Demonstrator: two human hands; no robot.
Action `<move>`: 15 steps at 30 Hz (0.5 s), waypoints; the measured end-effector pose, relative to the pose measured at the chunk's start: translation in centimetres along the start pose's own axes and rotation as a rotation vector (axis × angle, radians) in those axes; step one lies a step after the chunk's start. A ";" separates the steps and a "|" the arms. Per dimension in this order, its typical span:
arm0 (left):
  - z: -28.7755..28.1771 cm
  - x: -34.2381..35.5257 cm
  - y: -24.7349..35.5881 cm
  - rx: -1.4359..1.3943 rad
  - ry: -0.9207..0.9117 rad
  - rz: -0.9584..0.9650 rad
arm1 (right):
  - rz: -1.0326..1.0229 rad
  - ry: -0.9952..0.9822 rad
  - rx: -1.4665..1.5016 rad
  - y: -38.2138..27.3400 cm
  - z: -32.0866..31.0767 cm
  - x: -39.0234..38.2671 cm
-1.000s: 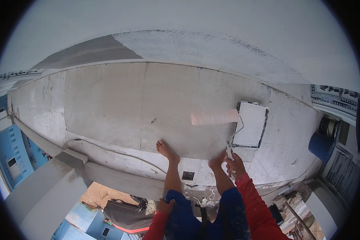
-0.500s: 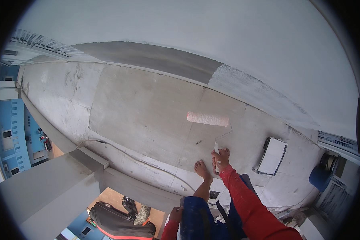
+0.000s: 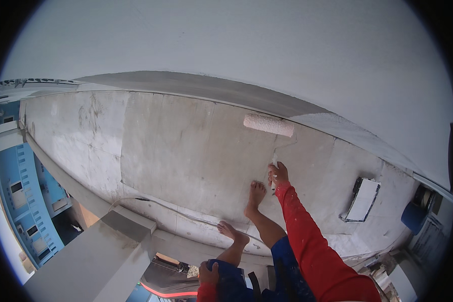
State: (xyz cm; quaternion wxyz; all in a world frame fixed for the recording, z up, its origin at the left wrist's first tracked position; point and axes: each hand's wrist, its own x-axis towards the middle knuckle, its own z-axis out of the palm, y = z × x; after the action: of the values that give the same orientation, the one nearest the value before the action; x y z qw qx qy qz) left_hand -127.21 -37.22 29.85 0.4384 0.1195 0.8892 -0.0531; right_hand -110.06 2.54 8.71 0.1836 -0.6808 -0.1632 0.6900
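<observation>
My right hand is closed around the handle of a paint roller. Pale, wet-looking paint coats its fluffy sleeve, which is above the floor near the foot of the wall. My left hand lies on the blue shorts over my thigh, fingers resting on the cloth with nothing held. To the right of my right arm, a paint tray with white paint and a dark, smeared rim sits on the floor. Ahead, the white wall has a bare grey band along its lower part, with patchy white at its right end.
Concrete-coloured sheeting covers the floor under my bare feet. A hose or cable runs along the left edge beside a low ledge and a pillar. A blue bucket stands far right. Beyond the ledge are blue buildings.
The roller and my right hand have moved forward, nearer the wall. My feet have shifted, and the view has turned, so the grey band looks narrower. My left hand stays at my thigh.
</observation>
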 end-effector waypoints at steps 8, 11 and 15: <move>-2.8 5.1 -1.1 0.261 -0.052 0.019 | -0.088 -0.006 0.006 -1.3 0.7 2.5; -3.9 7.4 0.6 0.432 -0.126 -0.043 | -0.110 -0.015 0.020 -2.4 0.9 0.4; -7.2 9.8 0.7 0.500 -0.146 -0.031 | -0.061 0.053 0.060 -3.9 0.9 -5.4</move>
State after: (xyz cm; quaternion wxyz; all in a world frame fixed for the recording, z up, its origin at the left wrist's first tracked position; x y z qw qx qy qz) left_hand -138.31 -33.52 26.50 0.4573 0.2064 0.8162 -0.2864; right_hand -110.80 3.43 15.32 0.2290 -0.6878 -0.1582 0.6705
